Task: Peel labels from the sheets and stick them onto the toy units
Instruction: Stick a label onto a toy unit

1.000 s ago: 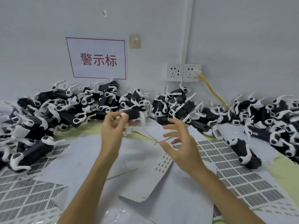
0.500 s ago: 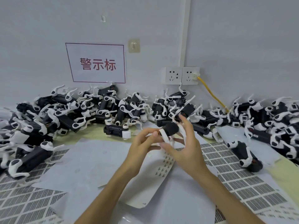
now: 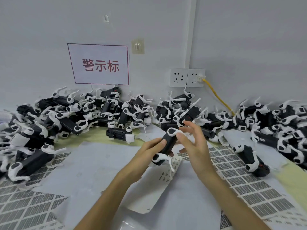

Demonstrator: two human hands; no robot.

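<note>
The toy unit (image 3: 168, 143), a black body with white legs, is held in the air at the middle of the view, above the papers on the table (image 3: 295, 176). It is tilted, with 1 white joint up toward 1 o'clock and another white leg hanging toward 7 o'clock. The left hand (image 3: 149, 149) grips the black body from 9 o'clock, its fingers curled round it. The right hand (image 3: 196, 146) is at 3 o'clock with its fingers spread and nearly straight. Its thumb (image 3: 180, 136) touches the upper white joint. Whether a label sits on a fingertip cannot be told.

Just below the unit, at 6 o'clock, lies a curled backing sheet (image 3: 166, 175) with a few small labels on it. Full label sheets (image 3: 245, 180) spread out toward 4 o'clock, and more gridded sheets (image 3: 21, 211) lie toward 8 o'clock. 1 loose unit (image 3: 119, 134) lies on the table at 10 o'clock, and another unit (image 3: 249, 159) lies on the sheets at 3 o'clock.

A long pile of units (image 3: 66, 113) runs along the foot of the wall from 9 o'clock round to 3 o'clock. On the wall are a red-bordered sign (image 3: 99, 64) at 11 o'clock, a stick-on hook (image 3: 137, 46) at 12 o'clock, and 2 sockets (image 3: 186, 78) at 1 o'clock. A yellow cable (image 3: 217, 96) is plugged into the right-hand one.
</note>
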